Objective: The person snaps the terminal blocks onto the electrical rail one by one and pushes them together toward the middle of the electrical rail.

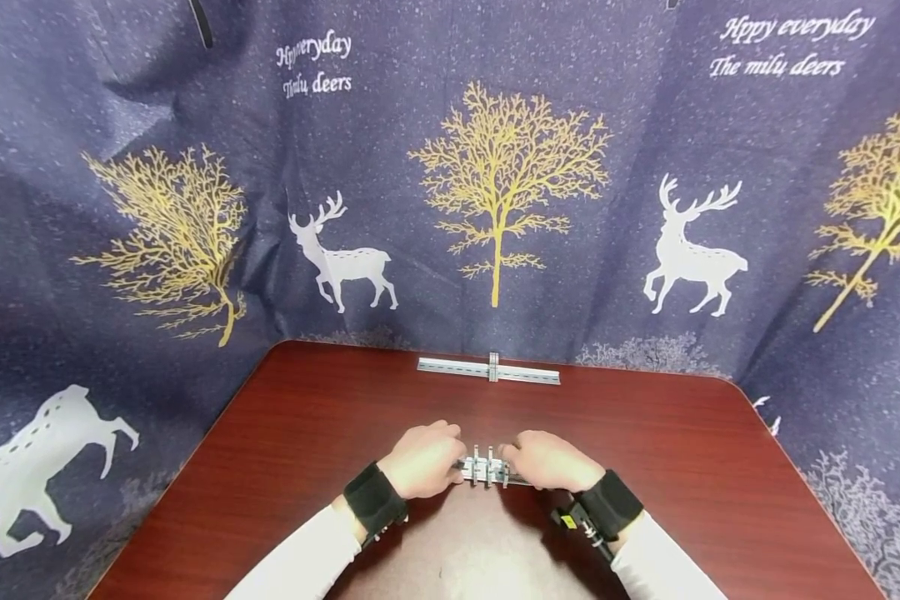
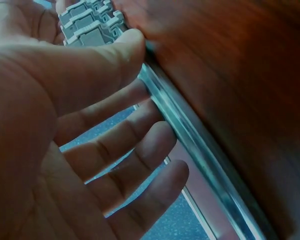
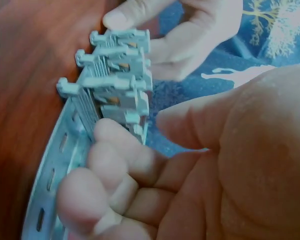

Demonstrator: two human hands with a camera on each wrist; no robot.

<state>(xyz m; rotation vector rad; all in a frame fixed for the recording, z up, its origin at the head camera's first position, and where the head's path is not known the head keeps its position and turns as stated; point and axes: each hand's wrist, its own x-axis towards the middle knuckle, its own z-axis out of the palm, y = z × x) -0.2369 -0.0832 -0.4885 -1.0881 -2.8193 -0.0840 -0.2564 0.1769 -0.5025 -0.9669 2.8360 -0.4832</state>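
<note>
A slotted metal DIN rail (image 1: pixel 468 470) lies between both hands, with 3 upright grey terminal blocks (image 1: pixel 489 468) across it. My left hand (image 1: pixel 429 458) grips its left part. In the left wrist view, the thumb presses near the rail's (image 2: pixel 190 131) edge beside the blocks (image 2: pixel 92 25), and the fingers lie along the other side. My right hand (image 1: pixel 553 460) is at the rightmost block. Its curled fingers touch that block (image 3: pixel 107 85) above the slotted rail (image 3: pixel 52 170) in the right wrist view, with the thumb close to the block's edge.
Near the back edge of the reddish-brown table (image 1: pixel 330 417) lies another DIN rail (image 1: pixel 453 367), with grey blocks (image 1: pixel 493 367) near its middle. A blue curtain (image 1: pixel 435 275) with deer and trees hangs behind the table and along its sides.
</note>
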